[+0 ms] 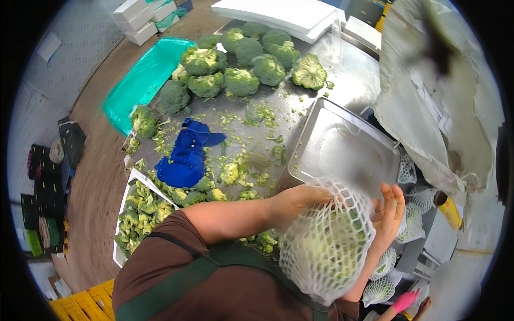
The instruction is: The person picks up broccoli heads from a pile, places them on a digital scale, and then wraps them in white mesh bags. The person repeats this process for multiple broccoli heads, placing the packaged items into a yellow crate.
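A broccoli head in a white foam net sleeve point(327, 251) hangs in front of my chest, its green showing through the mesh. My left hand point(297, 202) is closed on the sleeve's upper edge; the net partly covers its fingertips. At the sleeve's right side is my right hand point(390, 211), fingers stretched upward and apart. Whether its palm touches the net is hidden. Just beyond both hands lies a shallow metal tray point(326, 155). A crumpled blue cloth point(184, 155) rests on the metal table point(353, 80) among broccoli scraps.
Several bare broccoli heads point(241, 81) are heaped at the table's far side, beside a green plastic sheet point(147, 75). A white box of florets point(122, 235) stands at left. Several netted heads point(412, 224) lie at right, near another person's pink-gloved hand point(405, 301). Pale sheeting point(428, 117) hangs at right.
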`<state>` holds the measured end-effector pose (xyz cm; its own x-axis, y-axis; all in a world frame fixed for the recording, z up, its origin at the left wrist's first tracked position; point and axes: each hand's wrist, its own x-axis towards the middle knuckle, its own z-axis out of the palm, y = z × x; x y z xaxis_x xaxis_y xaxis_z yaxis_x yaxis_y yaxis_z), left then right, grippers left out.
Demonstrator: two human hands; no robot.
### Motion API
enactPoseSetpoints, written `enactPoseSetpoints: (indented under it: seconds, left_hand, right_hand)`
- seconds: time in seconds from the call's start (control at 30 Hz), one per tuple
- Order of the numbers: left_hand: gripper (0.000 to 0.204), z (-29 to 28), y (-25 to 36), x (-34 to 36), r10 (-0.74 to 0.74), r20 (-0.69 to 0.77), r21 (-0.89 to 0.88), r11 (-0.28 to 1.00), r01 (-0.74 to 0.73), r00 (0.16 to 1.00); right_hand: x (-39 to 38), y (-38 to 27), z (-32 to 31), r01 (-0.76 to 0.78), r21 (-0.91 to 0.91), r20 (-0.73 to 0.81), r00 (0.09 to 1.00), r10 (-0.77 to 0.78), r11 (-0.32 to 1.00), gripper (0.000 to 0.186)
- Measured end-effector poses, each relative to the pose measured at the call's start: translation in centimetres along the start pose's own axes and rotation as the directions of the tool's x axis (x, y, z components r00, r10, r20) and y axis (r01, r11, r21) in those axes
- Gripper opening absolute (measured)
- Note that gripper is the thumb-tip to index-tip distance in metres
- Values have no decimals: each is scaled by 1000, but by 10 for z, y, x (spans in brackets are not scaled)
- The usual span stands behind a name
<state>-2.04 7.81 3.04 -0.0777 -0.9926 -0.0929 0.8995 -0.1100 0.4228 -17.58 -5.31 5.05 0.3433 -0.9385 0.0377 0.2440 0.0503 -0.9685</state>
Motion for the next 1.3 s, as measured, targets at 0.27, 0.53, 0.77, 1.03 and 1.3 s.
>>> enactPoseSetpoints:
  seconds: [0.27, 0.53, 0.77, 1.03, 1.3]
  left_hand:
    - [56, 7, 16, 6, 389, 12, 557, 762, -329, 921]
    - [67, -158, 227, -30, 988, 144, 836, -90, 541, -57]
    - [57, -267, 312, -59, 997, 44, 705, 18, 709, -69]
    - [40, -150, 207, 4, 872, -229, 909, 351, -225, 433]
    - [41, -83, 77, 90, 345, 7, 913, 380, -147, 939]
  right_hand:
    - [-79, 34, -25, -307, 401, 265, 941, 212, 863, 73]
    - [5, 28, -243, -62, -30, -593, 805, 32, 998, 69]
    - [-4, 45, -378, -451, -891, -268, 621, -737, -56, 68]
    - [51, -26, -134, 274, -957, 250, 616, -747, -95, 37]
    - [193, -36, -56, 503, -860, 315, 662, -680, 91, 23]
